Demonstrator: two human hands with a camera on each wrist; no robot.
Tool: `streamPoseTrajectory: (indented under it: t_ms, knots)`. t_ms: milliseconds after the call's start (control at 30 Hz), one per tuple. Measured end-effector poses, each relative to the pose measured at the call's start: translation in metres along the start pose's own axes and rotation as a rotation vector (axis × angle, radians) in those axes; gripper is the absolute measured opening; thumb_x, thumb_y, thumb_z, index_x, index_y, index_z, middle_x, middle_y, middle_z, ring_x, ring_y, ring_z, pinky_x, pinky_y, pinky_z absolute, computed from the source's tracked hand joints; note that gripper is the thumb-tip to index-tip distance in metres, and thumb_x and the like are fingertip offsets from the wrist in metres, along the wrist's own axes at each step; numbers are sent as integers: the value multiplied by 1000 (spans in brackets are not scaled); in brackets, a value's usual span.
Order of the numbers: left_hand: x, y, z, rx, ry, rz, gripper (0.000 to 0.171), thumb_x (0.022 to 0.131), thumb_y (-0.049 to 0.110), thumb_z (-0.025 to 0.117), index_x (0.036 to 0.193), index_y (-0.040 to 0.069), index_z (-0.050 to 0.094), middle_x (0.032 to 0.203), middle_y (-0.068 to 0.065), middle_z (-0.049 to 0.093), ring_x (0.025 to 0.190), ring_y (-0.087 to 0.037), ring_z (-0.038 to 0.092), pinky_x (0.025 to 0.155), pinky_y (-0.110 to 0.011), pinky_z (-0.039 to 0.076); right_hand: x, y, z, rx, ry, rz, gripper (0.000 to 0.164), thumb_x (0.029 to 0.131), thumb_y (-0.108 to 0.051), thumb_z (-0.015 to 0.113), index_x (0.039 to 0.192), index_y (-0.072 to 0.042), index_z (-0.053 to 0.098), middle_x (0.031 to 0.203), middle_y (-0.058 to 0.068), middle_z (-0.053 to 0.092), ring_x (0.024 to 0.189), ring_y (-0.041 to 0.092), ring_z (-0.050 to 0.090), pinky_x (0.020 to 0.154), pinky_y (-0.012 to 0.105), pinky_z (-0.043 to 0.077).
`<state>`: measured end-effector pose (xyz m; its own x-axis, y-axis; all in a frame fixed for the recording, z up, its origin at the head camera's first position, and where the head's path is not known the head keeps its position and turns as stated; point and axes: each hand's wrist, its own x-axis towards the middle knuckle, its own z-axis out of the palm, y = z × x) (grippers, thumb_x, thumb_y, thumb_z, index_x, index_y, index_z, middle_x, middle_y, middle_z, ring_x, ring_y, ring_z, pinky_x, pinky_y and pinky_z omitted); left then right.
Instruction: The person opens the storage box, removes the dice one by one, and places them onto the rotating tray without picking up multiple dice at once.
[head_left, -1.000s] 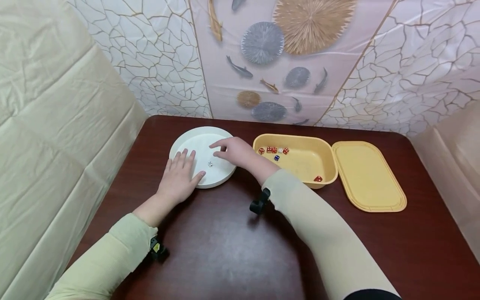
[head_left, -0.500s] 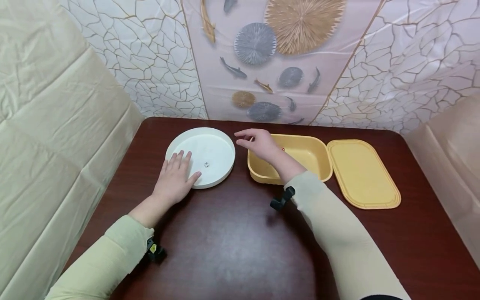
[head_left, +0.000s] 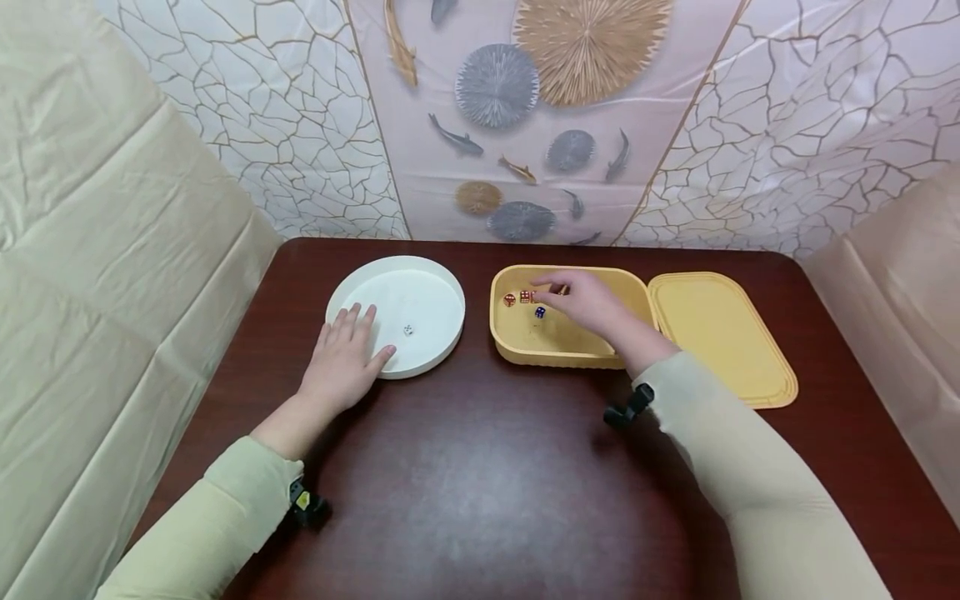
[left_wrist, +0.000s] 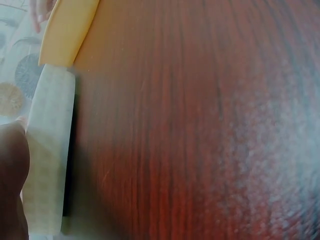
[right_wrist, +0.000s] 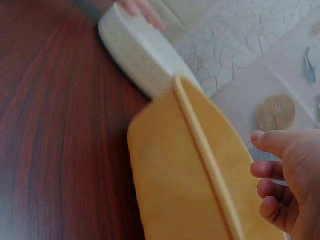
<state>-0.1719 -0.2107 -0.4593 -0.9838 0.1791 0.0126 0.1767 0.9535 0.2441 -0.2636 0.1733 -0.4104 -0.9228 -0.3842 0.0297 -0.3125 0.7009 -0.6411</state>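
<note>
My left hand (head_left: 339, 362) rests with spread, straight fingers over the near-left rim of a round white tray (head_left: 438, 350). Inside that tray lies a white die (head_left: 408, 330), apart from the fingers. Over the yellow plastic box (head_left: 517, 350) hovers my right hand (head_left: 588, 304), its fingers loosely bent. No object shows between those fingers in the right wrist view. At the box's left end sit a blue die (head_left: 540, 312) and several red dice (head_left: 509, 300). The right hand and forearm hide part of the box's interior.
A yellow lid (head_left: 723, 333) lies flat against the right side of the box, partly covered by the right sleeve. Everything stands on a dark reddish wooden table (head_left: 465, 475). Patterned cloth (head_left: 495, 150) hangs behind its far edge.
My right hand has moved right, from above the white tray to above the yellow box. My left hand stays on the tray, and the white die remains inside.
</note>
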Motion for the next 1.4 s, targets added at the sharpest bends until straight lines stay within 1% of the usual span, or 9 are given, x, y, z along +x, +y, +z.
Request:
streamPoseTrajectory:
  t_ms: [367,567,733,833,900,967,1067,1200,1400]
  knots:
    - [-1,-1,-1,-2,-7,-3,79,101,54,44,159,8,16,162,-23,14,149,-42,9,118,-60,8,-28,29,-28,-145,-6,30,30,95,-25,69,119,-9,73,92,7,69,82,22,58,70,35,45]
    - [0,-1,0,2,-8,-2,79,101,52,45,159,7,16,162,-23,14,149,-42,9,118,-60,8,-34,33,-37,-336,-152,-10,24,92,-17,72,112,-5,75,93,7,70,81,20,60,76,40,49]
    - [1,-1,0,-5,-10,2,78,101,52,45,159,7,16,162,-23,14,149,-42,9,117,-60,8,-38,25,-43,-497,-305,29,19,91,-16,69,106,-6,76,98,7,72,82,20,61,81,43,51]
    - [1,-1,0,-6,-11,2,78,101,52,45,159,8,16,162,-23,14,149,-42,9,117,-61,8,-40,20,-46,-557,-379,90,12,90,-14,65,82,-9,73,79,3,65,71,18,56,68,38,48]
    - [1,-1,0,-8,-14,0,78,101,52,46,159,8,16,162,-23,13,149,-42,9,117,-61,7,-41,17,-47,-592,-415,132,22,87,-14,63,66,-13,61,66,-1,53,62,17,48,59,34,41]
    - [1,0,-1,-9,-17,-3,79,101,52,45,159,8,16,162,-23,13,149,-42,8,117,-61,7,-41,14,-47,-629,-444,174,31,86,-13,61,58,-16,49,58,-2,41,56,17,41,54,33,34]
    - [1,-1,-1,-7,-17,-5,79,101,52,45,159,7,16,162,-23,13,149,-42,8,117,-61,7,-41,12,-47,-676,-455,221,28,85,-16,61,59,-16,49,61,0,47,58,18,45,53,34,37]
    - [1,-1,1,-3,-9,-6,79,101,52,46,159,8,17,162,-23,14,149,-42,9,117,-60,8,-41,12,-45,-709,-464,271,15,85,-19,60,72,-11,59,76,6,58,68,23,53,61,38,43]
    - [2,-1,1,-5,2,2,78,101,52,45,159,7,17,162,-23,13,149,-42,9,118,-60,7,-38,13,-44,-741,-541,290,14,89,-14,51,82,-9,61,85,10,60,73,25,53,66,38,44]
